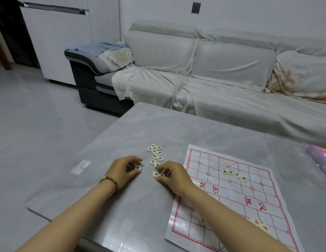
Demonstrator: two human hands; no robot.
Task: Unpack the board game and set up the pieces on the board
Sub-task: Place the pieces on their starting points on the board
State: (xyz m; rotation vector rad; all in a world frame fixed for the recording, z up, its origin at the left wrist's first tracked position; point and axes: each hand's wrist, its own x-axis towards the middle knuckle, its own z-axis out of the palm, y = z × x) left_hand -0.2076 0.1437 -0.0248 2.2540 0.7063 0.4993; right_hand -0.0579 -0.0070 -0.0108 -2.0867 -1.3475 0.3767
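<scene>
Both left hand [125, 170] and right hand [174, 176] pinch pieces [138, 168] beside a row [155, 155] running away.

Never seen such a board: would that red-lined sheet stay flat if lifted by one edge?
Probably not: the sheet shows fold creases, so it likely flops. It looks thin, probably light, and may slide on the glossy table.

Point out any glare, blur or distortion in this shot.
Head view: white glare patch on the table left of the left hand; wide-angle lens skews the sofa; red pieces at the near edge of the board are blurred.
</scene>
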